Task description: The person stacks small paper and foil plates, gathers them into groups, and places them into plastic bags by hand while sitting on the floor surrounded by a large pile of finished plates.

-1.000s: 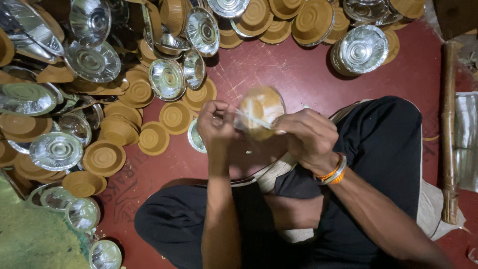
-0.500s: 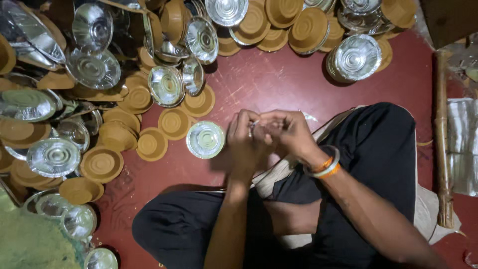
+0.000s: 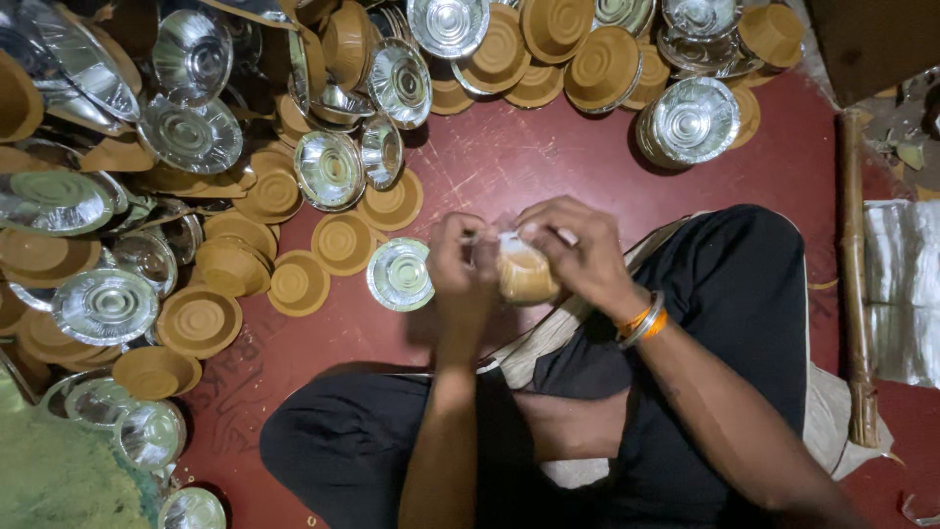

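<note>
I sit cross-legged on a dark red floor (image 3: 548,157). Both hands meet in front of my knees around a small stack of brown paper bowls (image 3: 524,276) in a thin clear wrap. My left hand (image 3: 460,269) pinches the wrap at the stack's left side. My right hand (image 3: 578,250), with orange and silver bangles at the wrist, grips the stack's top and right side. A single silver-lined bowl (image 3: 399,274) lies face up on the floor just left of my left hand.
Several loose and stacked paper bowls, brown outside and silver inside, cover the floor at left (image 3: 196,318) and along the top (image 3: 685,122). A wooden stick (image 3: 857,284) lies along the right, beside folded clear plastic sheets (image 3: 906,294). A green cloth (image 3: 59,470) sits bottom left.
The bowl stack held flat-side up a second ago has come down and turned on its side between my hands. The silver bowl on the floor, hidden by my left hand before, now shows.
</note>
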